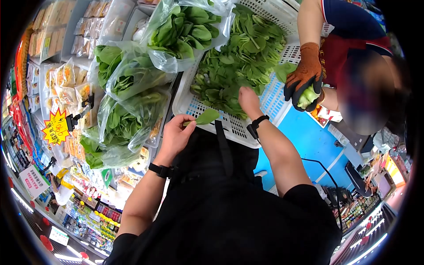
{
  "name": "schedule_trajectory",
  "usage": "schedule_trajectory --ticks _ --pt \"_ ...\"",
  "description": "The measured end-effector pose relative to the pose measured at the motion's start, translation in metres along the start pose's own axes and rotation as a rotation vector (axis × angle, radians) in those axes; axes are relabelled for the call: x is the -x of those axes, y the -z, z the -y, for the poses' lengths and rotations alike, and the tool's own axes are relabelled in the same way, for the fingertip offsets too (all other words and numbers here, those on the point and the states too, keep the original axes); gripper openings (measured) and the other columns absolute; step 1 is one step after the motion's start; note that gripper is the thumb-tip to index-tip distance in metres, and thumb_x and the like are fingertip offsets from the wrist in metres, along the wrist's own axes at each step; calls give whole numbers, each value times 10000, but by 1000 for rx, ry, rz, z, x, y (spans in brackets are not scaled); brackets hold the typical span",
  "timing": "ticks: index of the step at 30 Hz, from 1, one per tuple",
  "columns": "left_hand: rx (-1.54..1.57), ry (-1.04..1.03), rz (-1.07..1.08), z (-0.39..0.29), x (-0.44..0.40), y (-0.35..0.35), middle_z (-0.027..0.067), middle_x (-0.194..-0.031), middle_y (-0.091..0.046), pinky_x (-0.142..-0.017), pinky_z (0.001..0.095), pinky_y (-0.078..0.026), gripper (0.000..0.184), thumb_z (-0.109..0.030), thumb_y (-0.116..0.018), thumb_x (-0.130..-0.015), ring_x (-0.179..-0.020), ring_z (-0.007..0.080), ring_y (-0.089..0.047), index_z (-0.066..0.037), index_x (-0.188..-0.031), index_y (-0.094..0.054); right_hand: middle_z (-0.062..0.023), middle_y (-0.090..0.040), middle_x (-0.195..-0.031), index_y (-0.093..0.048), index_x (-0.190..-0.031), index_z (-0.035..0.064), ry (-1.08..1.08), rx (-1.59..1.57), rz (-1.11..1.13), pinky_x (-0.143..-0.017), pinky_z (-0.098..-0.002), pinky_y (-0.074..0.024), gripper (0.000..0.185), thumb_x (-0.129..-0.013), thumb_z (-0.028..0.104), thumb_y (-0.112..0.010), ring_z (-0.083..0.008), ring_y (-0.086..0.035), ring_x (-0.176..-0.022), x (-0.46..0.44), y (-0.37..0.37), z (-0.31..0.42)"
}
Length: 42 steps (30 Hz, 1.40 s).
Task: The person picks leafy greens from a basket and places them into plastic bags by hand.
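Note:
My left hand [177, 132] is closed in a pinch on a single green leaf [207, 116], which points right over the near edge of the white plastic basket [185, 98]. Loose leafy greens [245, 53] fill much of that basket. At their near side is my right hand [250, 101], its fingers curled in against the greens. What it grips, if anything, is hidden. Across the basket's right side, a co-worker's gloved hand [305, 75] holds a pale green bunch of vegetable [308, 98].
Clear plastic bags of leafy greens [128, 106] lie left of the basket, and another bag [187, 31] is behind them. Packaged foods [66, 84] line the left shelves, with a yellow price sign [56, 126]. The co-worker [353, 26] stands at right above a blue floor [291, 141].

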<state>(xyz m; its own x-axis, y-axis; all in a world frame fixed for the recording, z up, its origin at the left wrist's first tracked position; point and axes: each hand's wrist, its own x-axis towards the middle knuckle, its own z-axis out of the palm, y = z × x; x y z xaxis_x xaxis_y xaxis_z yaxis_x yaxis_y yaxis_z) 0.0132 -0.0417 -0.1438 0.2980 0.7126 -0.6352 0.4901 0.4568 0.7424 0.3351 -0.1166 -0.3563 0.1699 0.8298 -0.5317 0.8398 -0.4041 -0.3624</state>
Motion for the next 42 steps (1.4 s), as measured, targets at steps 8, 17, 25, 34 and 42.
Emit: schedule_trajectory --ticks 8,17,25,34,42 --pt "32 70 -3 4 -5 2 17 -1009 -751 -813 270 -533 199 -135 -755 -1035 -876 88 -646 9 -1173 -749 -321 -501 -1454 -434 -1540 -1 -387 -10 -62 -1035 -564 -562 826 -886 230 -884 -562 -547 -1310 -7 -32 0" --pt "64 109 3 6 -4 4 -29 -967 -694 -759 223 -492 160 -76 -726 -1045 -843 38 -598 9 -1180 -719 -276 -661 -1288 -664 -1292 25 -206 -77 152 -952 -575 -593 388 -933 156 -730 -505 -651 -1214 -3 -6 -36" --pt "139 93 28 8 -8 1 -17 -1008 -704 -784 222 -504 174 -75 -707 -1063 -867 45 -616 12 -1213 -697 -237 -598 -1335 -656 -1260 32 -205 -78 -210 -1018 -568 -522 413 -877 157 -752 -470 -577 -1247 13 -16 1" --pt "129 91 33 16 -7 7 9 -1091 -729 -881 246 -523 198 -86 -717 -1058 -979 71 -646 20 -1225 -702 -282 -557 -1357 -533 -1387 -12 -341 93 -96 -1030 -573 -531 562 -889 117 -757 -495 -593 -1257 6 -20 -21" --pt "81 122 49 12 -7 7 2 -1077 -720 -858 238 -526 184 -73 -716 -1058 -958 67 -648 23 -1214 -700 -308 -682 -1234 -516 -1360 -63 -334 62 -14 -966 -530 -581 532 -898 91 -729 -510 -683 -1122 6 -31 -39"
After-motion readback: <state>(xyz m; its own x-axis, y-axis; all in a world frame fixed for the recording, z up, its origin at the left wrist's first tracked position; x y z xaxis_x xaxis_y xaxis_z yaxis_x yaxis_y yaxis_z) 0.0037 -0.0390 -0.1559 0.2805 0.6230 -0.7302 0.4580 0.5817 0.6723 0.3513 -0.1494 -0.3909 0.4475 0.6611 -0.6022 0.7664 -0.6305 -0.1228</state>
